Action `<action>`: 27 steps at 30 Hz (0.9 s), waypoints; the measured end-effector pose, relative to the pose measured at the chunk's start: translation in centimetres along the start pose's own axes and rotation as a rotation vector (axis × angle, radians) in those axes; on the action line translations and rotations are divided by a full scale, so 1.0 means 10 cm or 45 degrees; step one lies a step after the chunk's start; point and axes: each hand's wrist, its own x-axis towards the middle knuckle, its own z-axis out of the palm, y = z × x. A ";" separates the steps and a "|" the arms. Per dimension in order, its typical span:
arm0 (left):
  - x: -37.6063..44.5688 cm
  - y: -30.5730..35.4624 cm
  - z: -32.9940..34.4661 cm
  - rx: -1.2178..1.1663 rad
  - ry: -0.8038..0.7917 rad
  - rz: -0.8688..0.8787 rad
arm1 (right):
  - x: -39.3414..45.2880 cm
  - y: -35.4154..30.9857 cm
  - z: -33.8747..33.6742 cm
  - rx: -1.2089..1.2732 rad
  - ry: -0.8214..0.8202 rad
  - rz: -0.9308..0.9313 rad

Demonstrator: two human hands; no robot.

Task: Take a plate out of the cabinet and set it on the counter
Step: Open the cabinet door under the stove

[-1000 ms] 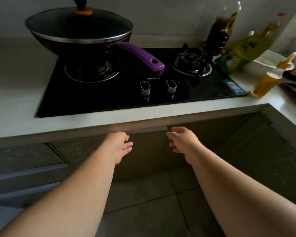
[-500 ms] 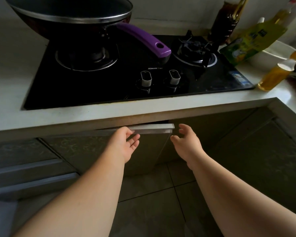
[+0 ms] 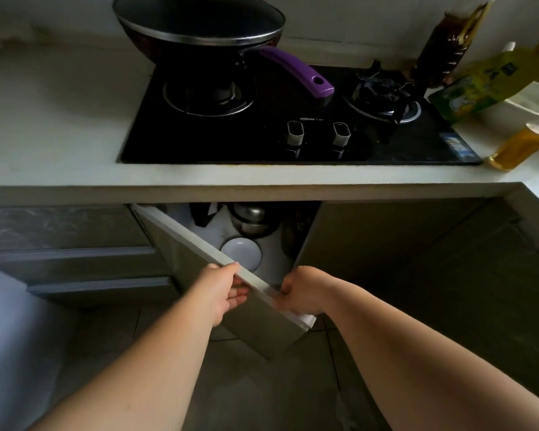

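Note:
Under the stove, the left cabinet door [image 3: 181, 244] stands swung out towards me. My left hand [image 3: 223, 289] grips its top edge from the outer side. My right hand [image 3: 304, 289] is curled on the same edge from the inner side, near the door's free end. Inside the cabinet a white round plate [image 3: 241, 255] lies flat on the white shelf, partly hidden behind the door edge. The pale counter [image 3: 53, 119] runs above the cabinet.
A black gas hob [image 3: 293, 119] carries a lidded wok with a purple handle [image 3: 296, 71]. Oil and sauce bottles [image 3: 517, 144] crowd the right end of the counter. Metal pots [image 3: 252, 219] sit deep in the cabinet. The right cabinet door [image 3: 386, 259] is shut; drawers [image 3: 75, 259] are at left.
The cabinet door went from barely cracked to wide open, pulled out by both hands. The plate and pots inside came into view. The camera shifted left.

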 end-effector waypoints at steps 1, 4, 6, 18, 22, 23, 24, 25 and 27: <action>-0.05 -0.02 -0.06 0.036 -0.003 -0.002 | 0.00 -0.07 0.05 -0.021 -0.041 -0.009; -0.17 -0.06 -0.27 0.142 -0.014 -0.027 | 0.00 -0.28 0.23 -0.048 -0.152 -0.072; -0.23 -0.09 -0.42 0.206 -0.027 -0.038 | -0.03 -0.42 0.33 -0.023 -0.195 -0.116; -0.55 -0.13 -1.48 0.851 0.158 0.083 | -0.19 -1.72 0.87 -0.071 -0.298 -0.344; -0.58 -0.06 -1.90 1.193 0.249 0.100 | -0.31 -2.11 0.83 -0.119 -0.215 -0.416; -0.59 -0.05 -2.00 1.271 0.271 0.113 | -0.32 -2.17 0.81 -0.102 -0.192 -0.404; -0.60 -0.04 -2.08 1.341 0.291 0.130 | -0.33 -2.20 0.79 -0.067 -0.166 -0.384; -0.60 -0.03 -2.14 1.402 0.307 0.147 | -0.35 -2.22 0.76 -0.039 -0.139 -0.364; -0.60 -0.02 -2.25 1.504 0.334 0.174 | -0.37 -2.23 0.70 -0.042 -0.127 -0.333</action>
